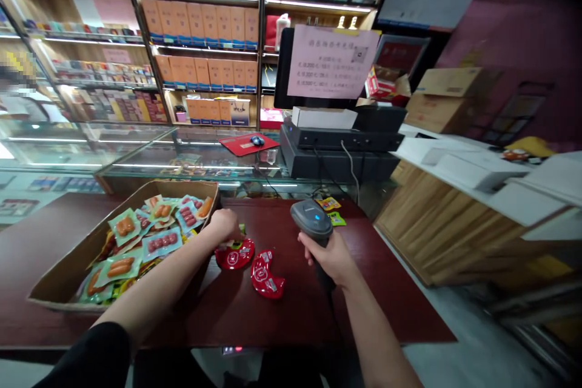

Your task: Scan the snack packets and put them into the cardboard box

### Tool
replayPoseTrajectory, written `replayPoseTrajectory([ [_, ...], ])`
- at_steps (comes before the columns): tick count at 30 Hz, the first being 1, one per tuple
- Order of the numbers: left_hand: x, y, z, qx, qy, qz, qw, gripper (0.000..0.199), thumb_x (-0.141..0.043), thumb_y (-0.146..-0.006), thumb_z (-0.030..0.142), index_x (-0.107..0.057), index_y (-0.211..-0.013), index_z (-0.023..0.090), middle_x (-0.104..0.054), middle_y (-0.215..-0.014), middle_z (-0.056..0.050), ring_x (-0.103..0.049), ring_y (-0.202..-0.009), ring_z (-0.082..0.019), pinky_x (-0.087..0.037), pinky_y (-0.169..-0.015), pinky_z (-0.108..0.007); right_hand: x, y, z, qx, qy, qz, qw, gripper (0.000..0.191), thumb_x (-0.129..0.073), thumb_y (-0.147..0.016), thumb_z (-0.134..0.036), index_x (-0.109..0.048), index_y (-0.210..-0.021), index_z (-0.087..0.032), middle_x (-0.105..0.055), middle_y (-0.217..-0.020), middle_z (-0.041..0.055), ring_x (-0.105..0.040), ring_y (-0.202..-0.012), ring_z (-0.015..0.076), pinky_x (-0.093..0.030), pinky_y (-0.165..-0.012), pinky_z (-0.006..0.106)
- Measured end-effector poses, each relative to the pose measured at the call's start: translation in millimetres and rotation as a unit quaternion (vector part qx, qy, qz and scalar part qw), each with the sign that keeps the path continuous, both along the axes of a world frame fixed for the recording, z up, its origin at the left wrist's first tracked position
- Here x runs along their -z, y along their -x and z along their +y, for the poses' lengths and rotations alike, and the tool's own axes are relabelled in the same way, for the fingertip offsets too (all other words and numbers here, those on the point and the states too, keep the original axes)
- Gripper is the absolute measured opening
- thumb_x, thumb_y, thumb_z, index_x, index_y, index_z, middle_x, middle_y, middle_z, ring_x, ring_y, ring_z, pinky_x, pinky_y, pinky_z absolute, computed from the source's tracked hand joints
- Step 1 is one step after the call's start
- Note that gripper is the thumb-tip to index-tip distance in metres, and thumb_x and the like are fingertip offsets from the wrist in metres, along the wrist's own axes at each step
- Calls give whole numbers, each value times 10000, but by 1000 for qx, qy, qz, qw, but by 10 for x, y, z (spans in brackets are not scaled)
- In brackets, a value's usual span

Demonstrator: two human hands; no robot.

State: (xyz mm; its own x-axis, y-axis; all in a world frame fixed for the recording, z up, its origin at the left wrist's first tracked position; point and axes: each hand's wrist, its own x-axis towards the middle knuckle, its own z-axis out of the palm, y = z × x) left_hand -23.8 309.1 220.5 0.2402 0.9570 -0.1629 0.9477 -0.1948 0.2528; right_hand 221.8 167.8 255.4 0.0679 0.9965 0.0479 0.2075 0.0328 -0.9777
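My right hand [334, 256] is wrapped round the handle of a dark barcode scanner [311, 220] with a small blue light, held above the brown table. My left hand [226, 225] is closed beside the right end of a cardboard box; a small green packet [242, 230] shows at its fingers, partly hidden. Just below that hand lies a red round packet [235, 255]. To its right rests a red curved packet [266, 276]. Behind the scanner are an orange packet [328, 204] and a green packet [337, 218], flat on the table.
The open cardboard box [57, 298] at the left holds several sausage packets. A glass counter [136, 154] with a red mouse pad [248, 144] and a monitor bearing a pink sign [331, 62] stands behind. A person shows at the far left.
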Motion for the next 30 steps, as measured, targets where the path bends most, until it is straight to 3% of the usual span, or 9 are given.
replayPoseTrajectory([
  [3,35,-24,-58,28,4,143,989,504,-754,-556,505,-744,-819,75,-666,-932,-322,-640,-928,-461,-496,-773,-495,48,-23,10,2,-1,8,1000,301,-662,-765,-434,-567,-756,-147,-552,-500,-19,-500,-406,104,-405,-409,218],
  [10,-11,-378,-194,88,-54,133,986,275,-645,-689,171,-712,-933,64,-680,-945,-272,-664,-913,-378,-508,-733,-396,122,9,-2,-2,9,1,1000,274,-650,-775,-408,-552,-751,-154,-556,-491,-22,-493,-389,97,-398,-405,212],
  [13,12,-538,-129,119,-69,50,989,402,-740,-612,223,-685,-995,114,-691,-970,-208,-665,-900,-337,-499,-734,-356,165,-8,-25,-1,10,-16,1000,266,-638,-785,-408,-539,-746,-165,-551,-485,-28,-496,-383,100,-398,-403,213],
  [16,103,-559,11,130,-29,-140,981,408,-805,-539,326,-679,-883,147,-708,-868,-109,-666,-797,-257,-485,-679,-290,229,-32,-26,-9,15,-35,999,249,-630,-790,-407,-531,-770,-180,-535,-489,-46,-496,-384,104,-402,-395,216],
  [19,212,-421,145,92,81,-322,939,360,-756,-598,464,-657,-739,149,-688,-729,-47,-637,-670,-174,-460,-595,-239,282,-28,-3,-5,11,-30,999,231,-650,-771,-364,-506,-845,-200,-536,-527,-67,-496,-391,101,-417,-390,216],
  [22,240,-239,211,17,167,-432,886,442,-779,-556,515,-624,-730,139,-674,-691,-35,-625,-621,-151,-470,-557,-237,300,19,25,6,3,-7,1000,238,-650,-765,-313,-471,-883,-210,-526,-519,-83,-489,-388,99,-419,-388,214],
  [26,119,-128,211,-43,201,-538,817,497,-827,-511,489,-571,-778,156,-686,-750,-39,-662,-683,-185,-536,-579,-297,274,127,41,4,-3,18,1000,268,-649,-772,-331,-506,-954,-196,-554,-526,-65,-505,-391,104,-423,-385,214],
  [30,-32,-110,212,-78,236,-617,746,464,-870,-499,344,-537,-764,160,-696,-757,-43,-685,-707,-208,-572,-622,-359,218,246,49,-1,-10,24,1000,324,-653,-766,-382,-530,-994,-188,-612,-589,-23,-559,-428,126,-462,-403,232],
])
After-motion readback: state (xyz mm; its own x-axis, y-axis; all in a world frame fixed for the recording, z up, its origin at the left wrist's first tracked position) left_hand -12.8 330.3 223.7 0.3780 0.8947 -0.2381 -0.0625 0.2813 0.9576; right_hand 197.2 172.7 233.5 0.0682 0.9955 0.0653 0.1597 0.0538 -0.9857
